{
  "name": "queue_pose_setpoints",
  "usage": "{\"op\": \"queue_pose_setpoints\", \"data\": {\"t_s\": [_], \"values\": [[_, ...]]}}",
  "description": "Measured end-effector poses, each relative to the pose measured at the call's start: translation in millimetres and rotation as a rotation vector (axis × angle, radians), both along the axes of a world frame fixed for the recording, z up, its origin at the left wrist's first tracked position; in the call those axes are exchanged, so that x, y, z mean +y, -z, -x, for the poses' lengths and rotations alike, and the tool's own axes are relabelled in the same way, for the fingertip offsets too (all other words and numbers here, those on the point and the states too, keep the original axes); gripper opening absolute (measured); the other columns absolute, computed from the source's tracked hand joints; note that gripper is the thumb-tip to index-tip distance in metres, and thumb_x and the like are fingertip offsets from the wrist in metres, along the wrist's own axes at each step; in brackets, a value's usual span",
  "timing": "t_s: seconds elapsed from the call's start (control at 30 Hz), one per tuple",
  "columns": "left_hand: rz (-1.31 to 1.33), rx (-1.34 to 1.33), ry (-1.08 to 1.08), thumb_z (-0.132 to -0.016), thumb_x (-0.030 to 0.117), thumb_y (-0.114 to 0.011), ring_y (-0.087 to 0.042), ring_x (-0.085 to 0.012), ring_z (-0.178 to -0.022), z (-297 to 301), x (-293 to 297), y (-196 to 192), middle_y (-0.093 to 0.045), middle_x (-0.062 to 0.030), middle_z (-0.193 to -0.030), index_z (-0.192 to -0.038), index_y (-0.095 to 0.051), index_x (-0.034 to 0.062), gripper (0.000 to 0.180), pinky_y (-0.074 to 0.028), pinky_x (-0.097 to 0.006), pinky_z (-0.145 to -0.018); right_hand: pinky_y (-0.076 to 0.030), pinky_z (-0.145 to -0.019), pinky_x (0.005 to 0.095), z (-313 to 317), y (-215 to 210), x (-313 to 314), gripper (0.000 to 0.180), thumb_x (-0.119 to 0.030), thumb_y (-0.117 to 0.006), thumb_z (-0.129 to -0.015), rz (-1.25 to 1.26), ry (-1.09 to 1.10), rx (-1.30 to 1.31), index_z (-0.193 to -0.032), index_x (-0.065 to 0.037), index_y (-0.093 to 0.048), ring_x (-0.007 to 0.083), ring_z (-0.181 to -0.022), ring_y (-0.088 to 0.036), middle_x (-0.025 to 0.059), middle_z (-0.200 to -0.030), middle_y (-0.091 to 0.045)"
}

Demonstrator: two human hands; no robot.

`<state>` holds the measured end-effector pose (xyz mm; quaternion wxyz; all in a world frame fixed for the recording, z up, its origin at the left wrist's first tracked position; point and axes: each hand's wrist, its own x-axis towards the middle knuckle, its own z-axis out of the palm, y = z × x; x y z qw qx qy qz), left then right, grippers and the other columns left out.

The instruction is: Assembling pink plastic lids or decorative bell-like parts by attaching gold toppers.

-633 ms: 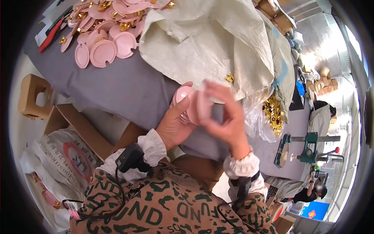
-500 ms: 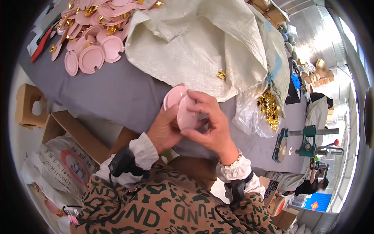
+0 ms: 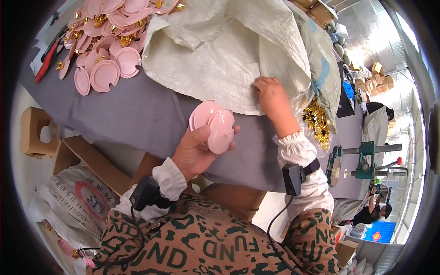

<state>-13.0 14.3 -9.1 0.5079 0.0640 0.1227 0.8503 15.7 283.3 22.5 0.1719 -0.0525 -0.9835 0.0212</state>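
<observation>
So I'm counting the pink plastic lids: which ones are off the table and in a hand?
The two round pink plastic lids stacked in the left hand, above the table edge. All the others lie in the pile of pink lids at the grey table's far left.

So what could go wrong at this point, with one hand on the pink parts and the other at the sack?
The left hand alone grips two pink round parts stacked loosely, so one might slip onto the grey table. The right hand presses on the woven sack beside the table's near edge; tugging it could drag the gold pieces off the table.
</observation>
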Motion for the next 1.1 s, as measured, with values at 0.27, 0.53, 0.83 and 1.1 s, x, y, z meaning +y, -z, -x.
{"op": "queue_pose_setpoints", "data": {"t_s": [0.27,0.53,0.83,1.1], "values": [[-0.004,0.013,-0.021,-0.085,0.036,-0.068,-0.049,-0.0356,-0.126,-0.8,-2.8,-0.9,-0.048,-0.0117,-0.138,-0.139,-0.038,0.0151,0.065,-0.043,-0.055,-0.103,-0.052,-0.079,0.0294,-49.2,-47.0,-89.5,0.016,-0.005,-0.076,-0.074,0.912,0.089,0.248,-0.089,-0.001,-0.072,0.0202,-0.09,-0.066,0.0121,-0.11,-0.068],[0.016,-0.083,-0.007,-0.09,0.022,-0.066,-0.057,-0.0255,-0.116,-10.6,1.3,-7.1,-0.055,-0.0103,-0.123,-0.132,-0.04,0.0105,0.05,-0.051,-0.046,-0.096,-0.051,-0.088,0.03,-86.0,-13.2,-147.6,0.015,0.007,-0.073,-0.078,1.165,-0.023,0.482,-0.091,0.002,-0.069,0.02,-0.1,-0.063,0.0182,-0.118,-0.064],[0.133,0.034,-0.018,-0.09,0.019,-0.066,-0.056,-0.0204,-0.112,-29.7,1.1,-24.9,-0.05,-0.0067,-0.122,-0.13,-0.035,0.0141,0.051,-0.052,-0.043,-0.092,-0.053,-0.086,0.0301,-106.8,0.9,-146.0,0.014,0.008,-0.072,-0.078,1.055,-0.1,0.591,-0.09,0.003,-0.067,0.0203,-0.1,-0.065,0.0189,-0.117,-0.064],[0.154,0.013,0.027,-0.088,0.018,-0.068,-0.054,-0.0213,-0.113,-35.3,0.2,-24.8,-0.046,-0.0077,-0.125,-0.133,-0.031,0.0142,0.057,-0.053,-0.045,-0.09,-0.053,-0.087,0.031,-119.8,4.7,-135.0,0.018,0.009,-0.07,-0.079,1.283,-0.063,0.507,-0.095,0.002,-0.066,0.021,-0.101,-0.064,0.0197,-0.114,-0.065]]}}
